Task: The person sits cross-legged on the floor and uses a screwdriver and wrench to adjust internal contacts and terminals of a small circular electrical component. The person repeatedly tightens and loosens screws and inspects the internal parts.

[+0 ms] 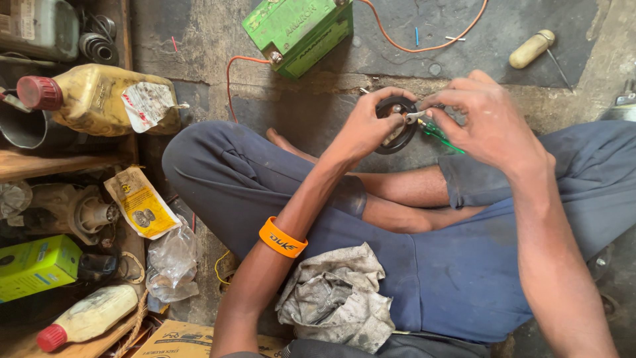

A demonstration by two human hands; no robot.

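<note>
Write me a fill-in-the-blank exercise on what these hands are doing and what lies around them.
1. The left hand holds a round ____ part.
2. The right hand holds a screwdriver whose handle is ____.
3. An orange wire runs along the floor from the ____ battery.
4. A crumpled grey ____ lies on the person's lap.

Missing words: black; green; green; rag

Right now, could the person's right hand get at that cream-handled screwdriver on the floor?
Probably yes: the cream-handled screwdriver lies on bare floor just beyond the right hand, nothing between, though that hand already holds a green tool.
</note>
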